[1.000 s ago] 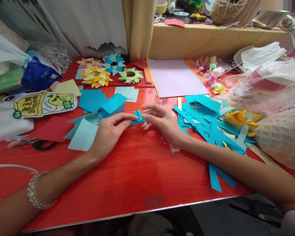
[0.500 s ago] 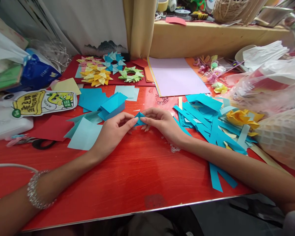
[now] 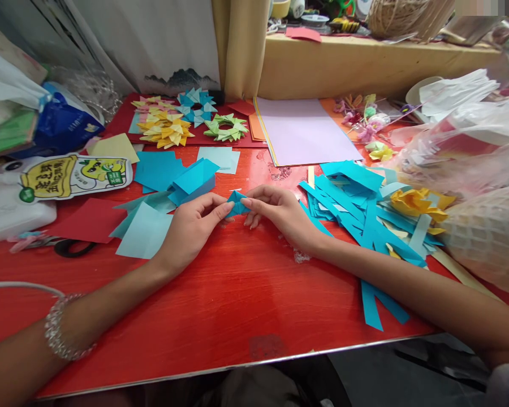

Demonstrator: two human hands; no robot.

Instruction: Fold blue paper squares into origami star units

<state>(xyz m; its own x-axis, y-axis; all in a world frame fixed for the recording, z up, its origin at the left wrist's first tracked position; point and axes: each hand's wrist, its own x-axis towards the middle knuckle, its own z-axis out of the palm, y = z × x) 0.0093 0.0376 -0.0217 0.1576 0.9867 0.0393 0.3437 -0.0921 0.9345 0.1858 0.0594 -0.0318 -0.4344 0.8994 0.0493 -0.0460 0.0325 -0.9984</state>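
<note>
Between the earlier pictures and this one little has shifted: both hands have stayed together over the red table (image 3: 237, 305), and the small blue folded paper piece (image 3: 236, 204) has turned slightly between the fingertips, its upper point now less raised than half a second ago. The left hand (image 3: 193, 226) pinches the piece's left edge with thumb and forefinger; the right hand (image 3: 280, 212) pinches its right edge the same way, so both are clamped on it, low over the tabletop or touching it; which cannot be told.

Just left of the left hand lie blue paper squares (image 3: 165, 175) and a pale blue sheet (image 3: 142, 232). To the right of the right hand sits a heap of blue paper strips (image 3: 356, 209) with a crumpled yellow paper (image 3: 415, 203) on it. At the back of the table lie folded paper wreaths, yellow (image 3: 165, 130), blue (image 3: 196, 104) and green (image 3: 226, 128), beside a lilac sheet (image 3: 305, 133).

A white packet (image 3: 12, 203) at far left bears a yellow and green label (image 3: 72, 176) with printed characters too small and tilted to read. A blue packet (image 3: 65, 124) behind it carries white print, also unreadable. A beaded bracelet (image 3: 57, 328) circles the left wrist.
</note>
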